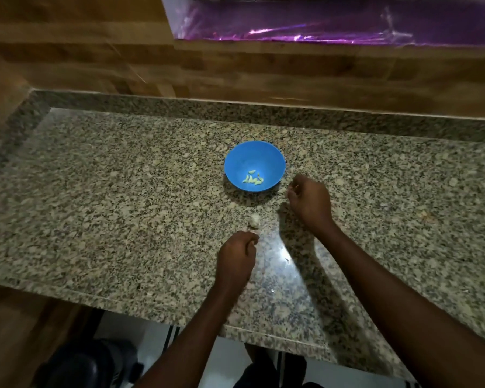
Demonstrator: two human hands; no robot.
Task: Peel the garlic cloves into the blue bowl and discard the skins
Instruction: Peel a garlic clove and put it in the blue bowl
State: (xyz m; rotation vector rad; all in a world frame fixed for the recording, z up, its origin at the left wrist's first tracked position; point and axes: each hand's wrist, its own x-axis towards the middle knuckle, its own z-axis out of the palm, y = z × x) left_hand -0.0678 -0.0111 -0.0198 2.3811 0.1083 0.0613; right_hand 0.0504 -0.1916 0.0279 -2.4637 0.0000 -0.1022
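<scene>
A blue bowl (254, 155) stands on the granite counter and holds several peeled, pale green garlic cloves (253, 179). An unpeeled piece of garlic (254, 220) lies on the counter in front of the bowl. Just below that piece is my left hand (235, 259), fingers curled, with a small pale bit of garlic pinched at the fingertips. My right hand (310, 201) hovers beside the bowl's right side with its fingers curled inward. It seems to pinch a tiny pale scrap of skin, which is mostly hidden.
The speckled granite counter (123, 205) has a raised back lip and a wooden wall behind it. A purple plastic sheet (305, 23) hangs at the top. The counter's front edge runs below my forearms, with dark shoes (76, 365) on the floor.
</scene>
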